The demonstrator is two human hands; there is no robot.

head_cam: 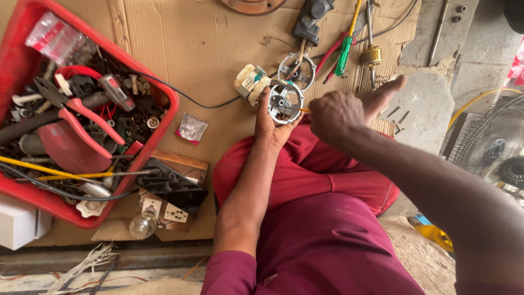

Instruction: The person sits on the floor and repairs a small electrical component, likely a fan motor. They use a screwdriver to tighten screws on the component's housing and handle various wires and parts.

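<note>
Left hand (268, 121) grips round motor housing (284, 102) (small silver packet (191, 129) nearby).

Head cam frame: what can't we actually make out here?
- Tool in the right hand: the fist hides all but a yellow tip.
- Left hand fingers: behind the round metal motor part.
- Red tray contents: tangled, cut by the left edge.
- Fan grille: cropped at the right edge.
</note>
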